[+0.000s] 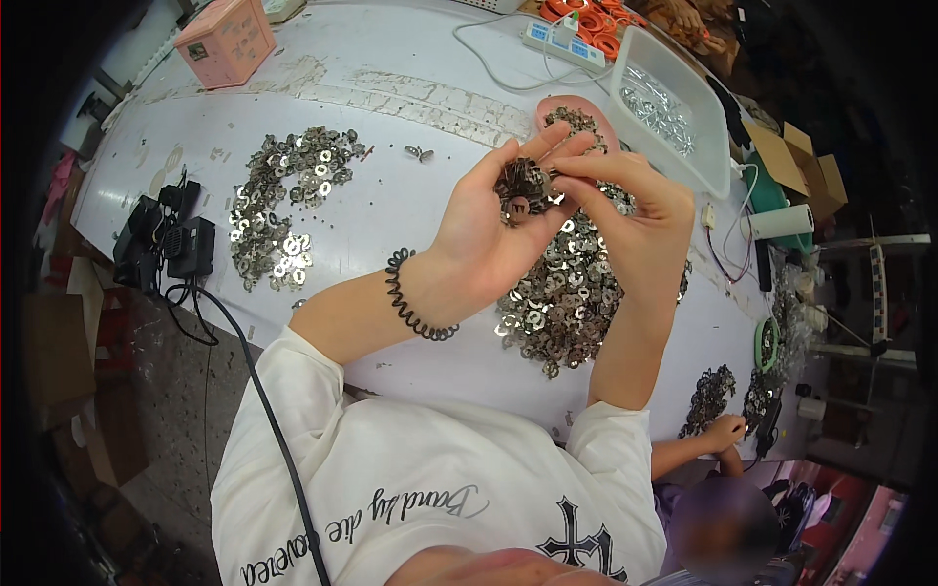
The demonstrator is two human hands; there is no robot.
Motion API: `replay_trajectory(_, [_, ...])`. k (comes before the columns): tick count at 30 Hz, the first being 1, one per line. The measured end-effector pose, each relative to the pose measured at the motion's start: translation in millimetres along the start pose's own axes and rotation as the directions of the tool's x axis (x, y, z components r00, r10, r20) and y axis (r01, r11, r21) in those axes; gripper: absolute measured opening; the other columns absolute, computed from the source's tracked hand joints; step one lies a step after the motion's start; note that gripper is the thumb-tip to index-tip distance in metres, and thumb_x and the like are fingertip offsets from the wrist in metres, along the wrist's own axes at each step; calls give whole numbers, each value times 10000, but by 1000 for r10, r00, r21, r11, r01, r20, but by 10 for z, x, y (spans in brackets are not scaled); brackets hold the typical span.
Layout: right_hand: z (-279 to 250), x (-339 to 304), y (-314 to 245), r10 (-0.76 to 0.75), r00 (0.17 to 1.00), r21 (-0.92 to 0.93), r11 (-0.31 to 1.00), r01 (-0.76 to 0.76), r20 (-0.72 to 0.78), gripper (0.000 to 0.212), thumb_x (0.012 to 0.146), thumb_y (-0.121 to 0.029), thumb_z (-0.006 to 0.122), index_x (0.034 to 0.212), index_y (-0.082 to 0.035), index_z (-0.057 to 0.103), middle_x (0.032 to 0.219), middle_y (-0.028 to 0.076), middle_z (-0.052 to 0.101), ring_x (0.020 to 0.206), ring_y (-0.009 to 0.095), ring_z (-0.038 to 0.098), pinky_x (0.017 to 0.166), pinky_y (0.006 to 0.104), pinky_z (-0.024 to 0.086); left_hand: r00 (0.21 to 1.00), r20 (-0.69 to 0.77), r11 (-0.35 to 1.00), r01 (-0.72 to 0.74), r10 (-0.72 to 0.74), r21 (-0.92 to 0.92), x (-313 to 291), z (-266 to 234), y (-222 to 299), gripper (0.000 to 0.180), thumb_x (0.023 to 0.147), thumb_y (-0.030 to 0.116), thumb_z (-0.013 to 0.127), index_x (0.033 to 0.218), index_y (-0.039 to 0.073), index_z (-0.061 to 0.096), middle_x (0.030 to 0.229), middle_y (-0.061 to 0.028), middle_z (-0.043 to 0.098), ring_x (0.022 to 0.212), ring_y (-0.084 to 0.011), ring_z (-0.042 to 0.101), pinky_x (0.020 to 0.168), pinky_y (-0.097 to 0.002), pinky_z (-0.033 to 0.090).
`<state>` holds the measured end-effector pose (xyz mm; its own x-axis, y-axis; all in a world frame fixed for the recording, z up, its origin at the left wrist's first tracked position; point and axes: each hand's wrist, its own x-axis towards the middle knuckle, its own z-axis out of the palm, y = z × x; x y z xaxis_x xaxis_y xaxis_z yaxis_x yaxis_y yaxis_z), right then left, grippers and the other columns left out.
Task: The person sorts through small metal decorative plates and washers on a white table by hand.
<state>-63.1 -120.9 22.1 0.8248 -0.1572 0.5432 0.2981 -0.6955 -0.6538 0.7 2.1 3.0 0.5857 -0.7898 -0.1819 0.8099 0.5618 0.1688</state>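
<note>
Cluster of metal parts in left hand, right hand alongside.

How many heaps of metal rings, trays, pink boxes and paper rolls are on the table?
Ring heaps: 2
White tray: 1
Pink box: 1
Paper roll: 1
Total: 5

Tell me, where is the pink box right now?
In the head view the pink box sits at the far left corner of the white table, beyond the left-hand pile of metal rings.
</note>
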Motion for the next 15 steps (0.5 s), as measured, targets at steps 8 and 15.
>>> replay_trajectory(8, [34, -108, 30, 213, 968, 530, 840, -115, -129, 166, 753, 99, 684, 904, 37, 713, 887, 96, 709, 811, 132, 647, 738, 244, 502, 999, 32, 996, 31, -33, 78, -146, -28, 42, 463, 1029, 260, 238, 1353, -26, 405, 1389, -156, 464, 1276, -237, 445, 1115, -381, 335])
replay_trajectory(15, [14, -237, -64, 241, 956, 603, 792, -93, -169, 196, 758, 120, 681, 947, 73, 674, 913, 131, 699, 852, 156, 656, 792, 250, 511, 952, 277, 982, 160, -127, -101, -142, -215, 86, 494, 1026, 241, 245, 1424, -44, 315, 1452, -175, 376, 1303, -242, 413, 1130, -383, 347])
